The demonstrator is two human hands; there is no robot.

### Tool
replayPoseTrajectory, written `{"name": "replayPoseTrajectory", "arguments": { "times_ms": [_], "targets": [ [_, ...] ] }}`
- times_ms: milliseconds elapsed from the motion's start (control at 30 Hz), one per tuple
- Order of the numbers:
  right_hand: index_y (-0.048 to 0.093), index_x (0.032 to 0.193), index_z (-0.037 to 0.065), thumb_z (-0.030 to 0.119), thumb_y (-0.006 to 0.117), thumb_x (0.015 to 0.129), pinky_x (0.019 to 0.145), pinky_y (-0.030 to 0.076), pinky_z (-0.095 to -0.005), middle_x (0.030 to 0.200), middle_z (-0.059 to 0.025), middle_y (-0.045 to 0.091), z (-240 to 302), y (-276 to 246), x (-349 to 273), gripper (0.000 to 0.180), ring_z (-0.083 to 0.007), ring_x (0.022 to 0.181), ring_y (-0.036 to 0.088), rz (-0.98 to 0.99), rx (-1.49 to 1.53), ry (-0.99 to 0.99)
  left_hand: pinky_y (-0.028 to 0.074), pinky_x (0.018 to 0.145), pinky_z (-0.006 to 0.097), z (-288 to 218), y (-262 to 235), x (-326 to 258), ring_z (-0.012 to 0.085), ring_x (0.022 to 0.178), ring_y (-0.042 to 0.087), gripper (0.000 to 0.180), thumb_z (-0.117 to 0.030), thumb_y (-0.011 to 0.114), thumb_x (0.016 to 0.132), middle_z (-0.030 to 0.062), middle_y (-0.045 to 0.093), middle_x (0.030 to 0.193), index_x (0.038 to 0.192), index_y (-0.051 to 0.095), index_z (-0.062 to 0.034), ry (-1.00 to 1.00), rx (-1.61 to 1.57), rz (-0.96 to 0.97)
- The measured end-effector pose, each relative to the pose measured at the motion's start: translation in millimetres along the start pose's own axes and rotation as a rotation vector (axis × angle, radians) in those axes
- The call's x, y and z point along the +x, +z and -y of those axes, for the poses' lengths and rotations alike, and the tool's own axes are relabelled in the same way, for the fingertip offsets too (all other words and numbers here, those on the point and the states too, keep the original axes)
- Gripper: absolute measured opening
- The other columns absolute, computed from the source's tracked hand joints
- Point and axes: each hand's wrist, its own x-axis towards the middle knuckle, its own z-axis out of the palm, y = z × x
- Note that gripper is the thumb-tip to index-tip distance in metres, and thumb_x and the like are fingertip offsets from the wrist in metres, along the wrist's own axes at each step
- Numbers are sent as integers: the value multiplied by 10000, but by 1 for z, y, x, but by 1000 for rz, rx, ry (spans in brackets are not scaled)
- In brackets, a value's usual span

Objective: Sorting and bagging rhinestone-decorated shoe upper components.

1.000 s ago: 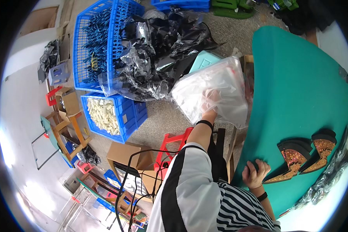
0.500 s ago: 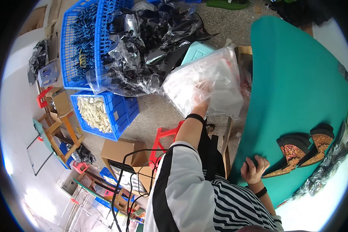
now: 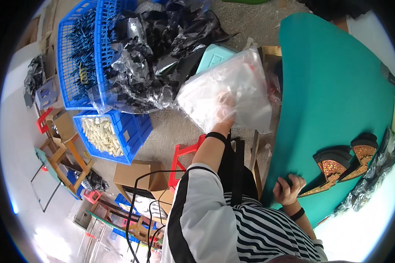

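My left hand [image 3: 226,107] reaches into a clear plastic bag [image 3: 250,90] that seems to hold more thin clear bags. The plastic covers its fingers, so their grip is hidden. Behind the bag shows a pale turquoise plastic box [image 3: 215,57]. On the green table [image 3: 324,83] rests my right hand [image 3: 289,190], fingers loosely bent and apart, with nothing in it. Close beside its fingertips lie two stacks of curved black pieces faced with orange-gold glitter, one stack [image 3: 331,168] nearer the hand and the other stack [image 3: 362,155] farther right.
Crumpled black plastic bags [image 3: 149,65] lie at the upper middle, beside a blue crate [image 3: 98,48] of dark blue pieces. A smaller blue bin [image 3: 134,136] holds cream-coloured pieces. Below stand a red plastic stool [image 3: 182,155] and a cardboard box [image 3: 134,175]; black cables [image 3: 134,197] hang nearby.
The view has shifted slightly, moving the crates and bags a little left. My left hand stays within the clear bag, and my right hand stays on the table.
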Motion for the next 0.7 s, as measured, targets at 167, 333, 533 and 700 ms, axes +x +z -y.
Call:
{"name": "replayPoseTrajectory", "arguments": {
  "times_ms": [167,333,533,700],
  "targets": [
    [584,973,165,163,623,718,783,349,-400,1026,-94,479,2,3,-1,258,-259,899,463,0,0,2,349,983,377,-19,-17,-15,325,1119,465,401,-301,432,864,137,472,1239,1233,461,-146,-170,-117,452],
    [592,981,143,127,644,659,767,371,-411,1033,-104,499,3,-4,5,327,-269,889,486,-45,-26,7,300,1023,394,-31,-9,-5,304,1220,385,510,-414,360,917,149,362,1361,1348,341,-143,-151,42,476],
    [609,983,161,149,676,656,797,385,-355,1072,-42,531,5,-3,8,334,-218,936,528,-85,127,27,424,876,347,11,-41,19,218,1053,482,442,-366,298,948,99,485,1166,1234,409,-48,-322,-1039,487],
    [596,997,166,182,681,690,834,375,-350,1120,-33,512,-5,-8,-14,320,-198,1010,502,-196,53,103,456,774,395,-3,42,69,271,859,564,331,-227,364,910,133,575,908,1012,555,23,-33,-538,172]
  ]
}}
